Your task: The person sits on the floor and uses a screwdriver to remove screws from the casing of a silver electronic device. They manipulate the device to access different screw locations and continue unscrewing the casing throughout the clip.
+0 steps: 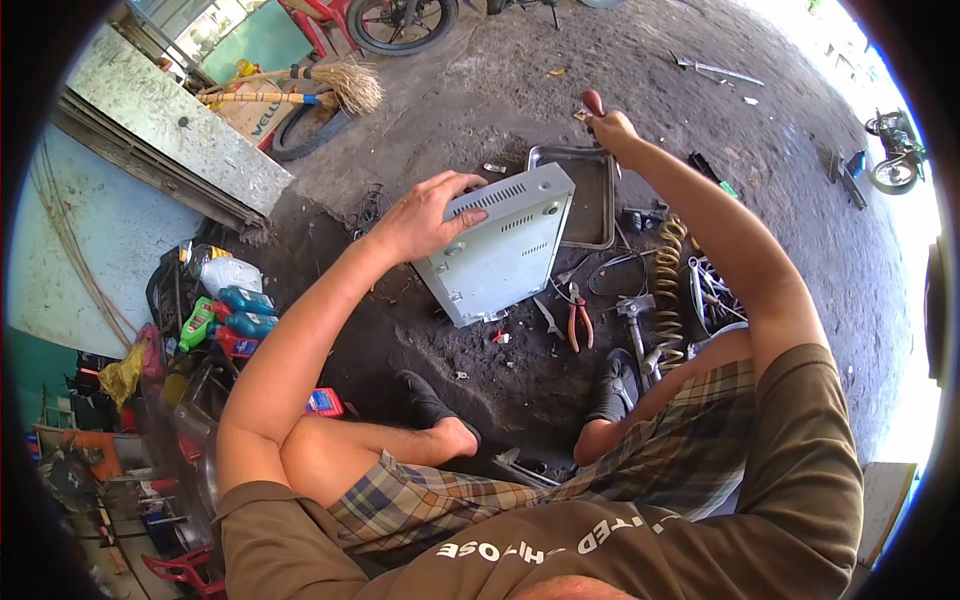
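My left hand [440,210] grips the top edge of a grey metal electronics case [495,255], tilted up on its side on the dark ground, with vent slots showing. My right hand [613,132] is raised beyond the case, closed round a tool with a dark red handle [592,102]; its working end is hidden. Behind the case lies a metal tray [590,200]. Just right of the case are pliers [579,318], a gold coil spring [668,290] and a metal hammer-like part [633,310].
Bottles [235,320] and clutter line the left side by a wall panel [190,140]. Straw brooms [340,88], a loose tyre [295,135] and a motorbike wheel [380,25] are at the back. Wrenches [708,285] lie right; another motorbike [890,150] stands far right.
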`<state>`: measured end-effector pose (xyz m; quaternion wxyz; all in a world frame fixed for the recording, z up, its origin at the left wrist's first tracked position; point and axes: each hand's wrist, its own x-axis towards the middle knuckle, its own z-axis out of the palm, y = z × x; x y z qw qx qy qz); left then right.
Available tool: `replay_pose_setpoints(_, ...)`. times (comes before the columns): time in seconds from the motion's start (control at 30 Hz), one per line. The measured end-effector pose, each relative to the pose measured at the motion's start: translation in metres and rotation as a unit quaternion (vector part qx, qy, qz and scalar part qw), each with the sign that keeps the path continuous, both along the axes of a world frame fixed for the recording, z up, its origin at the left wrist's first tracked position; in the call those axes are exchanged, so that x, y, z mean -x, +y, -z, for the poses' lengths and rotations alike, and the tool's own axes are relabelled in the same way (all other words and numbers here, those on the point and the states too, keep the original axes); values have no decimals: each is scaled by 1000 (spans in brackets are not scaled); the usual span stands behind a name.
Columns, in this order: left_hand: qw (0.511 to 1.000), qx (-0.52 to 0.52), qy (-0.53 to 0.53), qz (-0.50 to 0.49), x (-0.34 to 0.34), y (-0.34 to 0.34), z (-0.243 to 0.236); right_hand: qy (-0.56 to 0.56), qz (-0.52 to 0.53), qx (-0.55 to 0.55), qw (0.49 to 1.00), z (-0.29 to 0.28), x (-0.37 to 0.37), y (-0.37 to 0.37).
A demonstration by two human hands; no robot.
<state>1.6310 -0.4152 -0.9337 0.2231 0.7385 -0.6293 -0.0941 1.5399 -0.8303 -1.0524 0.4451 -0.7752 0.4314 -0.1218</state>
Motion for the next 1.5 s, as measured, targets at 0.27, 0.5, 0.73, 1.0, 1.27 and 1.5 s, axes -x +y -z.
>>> replay_pose_setpoints(0.27,989,-63,132,18,-24,18,-12,-188,-19,92,978,-83,-7,40)
replay_pose_setpoints(0.5,987,-80,135,30,-38,62,-5,-308,-186,157,919,-174,28,135)
replay_pose_setpoints(0.73,986,108,129,-19,-27,76,67,-354,-233,202,883,-182,34,176)
replay_pose_setpoints(1.0,931,86,331,-127,-15,92,138,-252,-301,270,879,-182,48,209)
replay_pose_setpoints(1.27,938,-1,296,-180,-13,100,164,-187,-487,297,800,-135,41,234)
replay_pose_setpoints(1.5,955,-5,245,-169,-13,95,162,-149,-570,283,757,-104,21,242)
